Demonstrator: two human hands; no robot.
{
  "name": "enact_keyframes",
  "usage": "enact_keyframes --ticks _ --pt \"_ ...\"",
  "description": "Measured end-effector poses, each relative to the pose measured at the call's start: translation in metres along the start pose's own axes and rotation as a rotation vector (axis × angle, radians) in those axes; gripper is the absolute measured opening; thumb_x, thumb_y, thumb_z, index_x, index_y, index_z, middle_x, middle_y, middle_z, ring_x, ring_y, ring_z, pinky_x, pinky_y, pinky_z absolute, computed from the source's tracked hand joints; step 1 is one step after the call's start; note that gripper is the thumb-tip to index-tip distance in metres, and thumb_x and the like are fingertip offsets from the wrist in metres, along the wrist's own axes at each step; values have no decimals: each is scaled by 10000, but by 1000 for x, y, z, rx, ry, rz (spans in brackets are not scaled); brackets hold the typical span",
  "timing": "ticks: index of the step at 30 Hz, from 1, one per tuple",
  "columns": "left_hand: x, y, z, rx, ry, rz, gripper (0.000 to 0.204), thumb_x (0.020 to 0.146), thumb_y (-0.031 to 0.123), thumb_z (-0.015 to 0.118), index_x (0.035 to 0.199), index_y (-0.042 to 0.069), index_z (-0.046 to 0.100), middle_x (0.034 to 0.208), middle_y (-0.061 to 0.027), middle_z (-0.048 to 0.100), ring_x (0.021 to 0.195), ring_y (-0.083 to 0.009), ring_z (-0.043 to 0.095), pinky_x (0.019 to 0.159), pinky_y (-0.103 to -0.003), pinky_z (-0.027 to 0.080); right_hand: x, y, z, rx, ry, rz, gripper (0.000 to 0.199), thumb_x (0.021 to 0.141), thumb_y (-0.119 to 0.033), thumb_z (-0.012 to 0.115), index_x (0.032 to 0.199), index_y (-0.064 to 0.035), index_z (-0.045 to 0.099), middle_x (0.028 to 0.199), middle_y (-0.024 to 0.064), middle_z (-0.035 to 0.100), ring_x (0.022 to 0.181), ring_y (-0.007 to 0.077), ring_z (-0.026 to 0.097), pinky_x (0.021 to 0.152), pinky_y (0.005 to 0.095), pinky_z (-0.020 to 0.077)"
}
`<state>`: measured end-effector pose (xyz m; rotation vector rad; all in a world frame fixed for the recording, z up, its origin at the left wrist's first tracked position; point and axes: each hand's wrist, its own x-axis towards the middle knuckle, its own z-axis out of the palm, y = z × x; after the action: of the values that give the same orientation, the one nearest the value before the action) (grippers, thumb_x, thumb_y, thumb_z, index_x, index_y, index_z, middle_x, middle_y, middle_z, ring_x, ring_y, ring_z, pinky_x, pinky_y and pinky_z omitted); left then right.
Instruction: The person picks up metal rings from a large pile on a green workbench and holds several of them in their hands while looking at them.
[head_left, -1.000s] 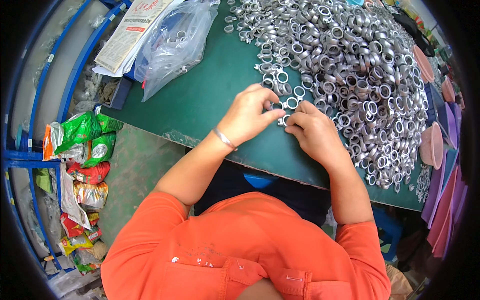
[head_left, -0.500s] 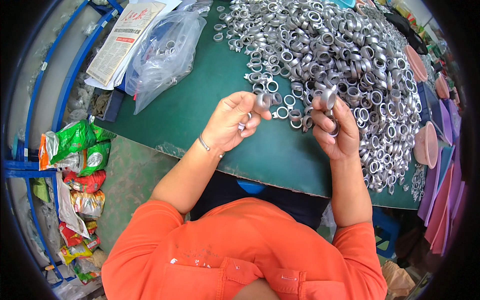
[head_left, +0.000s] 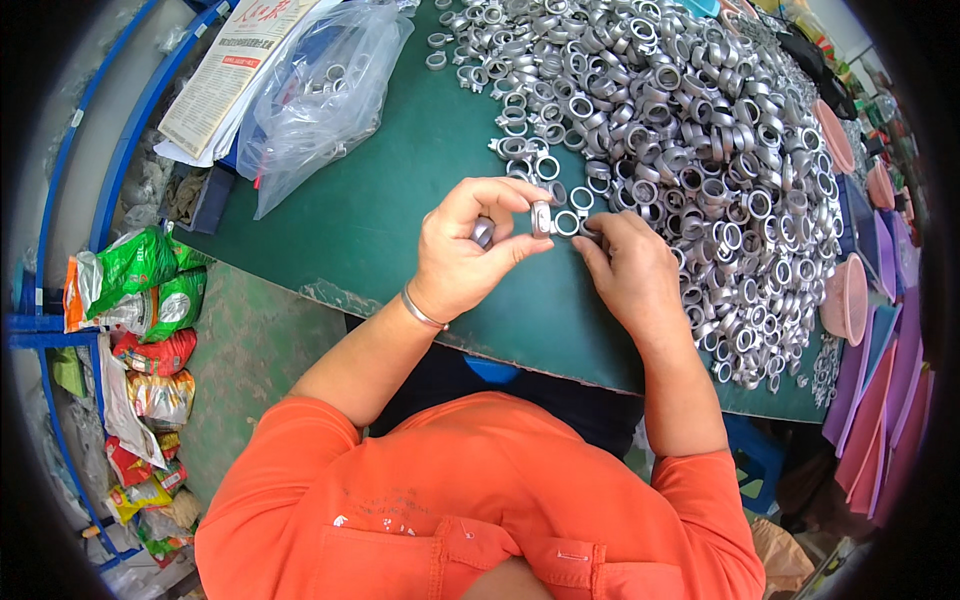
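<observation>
My left hand [head_left: 462,240] is closed above the green table, pinching a grey metal ring [head_left: 541,220] between thumb and forefinger. A second metal ring [head_left: 483,232] is tucked against its curled fingers. To the right, my right hand [head_left: 640,275] reaches palm down to the near edge of a heap of metal rings [head_left: 690,130]. Its thumb and fingertips close on a metal ring [head_left: 591,233], mostly covered by the fingers. Between the two hands lie a few loose rings, some with a small side lug.
The green table [head_left: 410,160] carries a clear plastic bag [head_left: 310,110] with rings inside and a newspaper [head_left: 230,80] at left. Pink baskets [head_left: 846,298] stand beyond the heap at right. Blue shelving [head_left: 130,150] and colourful bags [head_left: 140,280] line the left side.
My right hand has let go of the rings it held up and come down to the heap's edge. The left hand has turned, its ring now upright between thumb and forefinger.
</observation>
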<state>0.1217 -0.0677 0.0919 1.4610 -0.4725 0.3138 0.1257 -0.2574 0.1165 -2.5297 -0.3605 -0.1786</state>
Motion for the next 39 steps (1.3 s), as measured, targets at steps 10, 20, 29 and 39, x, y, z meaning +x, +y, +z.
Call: enact_keyframes --ticks 10,20,29,39 --pt "5 0 -6 -316 186 -406 136 814 4 602 899 52 507 749 -40 537 629 -65 465 424 -162 325 3 11 -8 563 -128 -113 167 681 -63 749 803 -33 639 791 55 612 699 167 573 613 278 449" --pt "-1 -5 20 820 -260 21 197 737 70 659 911 70 565 804 -95 517 706 -316 557 604 -396 471 -1 8 -22 1309 -324 163 185 835 -61 601 992 34 628 799 92 655 540 66 508 430 171 344" --pt "-1 1 21 765 -294 -29 168 729 140 708 753 50 569 737 -85 508 639 -243 550 554 -350 460 1 15 -23 1553 -366 164 227 868 -85 529 1039 28 628 727 109 646 481 60 458 376 161 262" --pt "4 -2 -10 -475 -29 -510 135 812 45 658 895 40 551 904 -76 597 744 -100 545 666 -227 459 6 19 -19 654 34 -46 124 776 -22 632 880 -34 565 801 76 628 684 214 621 540 317 485"
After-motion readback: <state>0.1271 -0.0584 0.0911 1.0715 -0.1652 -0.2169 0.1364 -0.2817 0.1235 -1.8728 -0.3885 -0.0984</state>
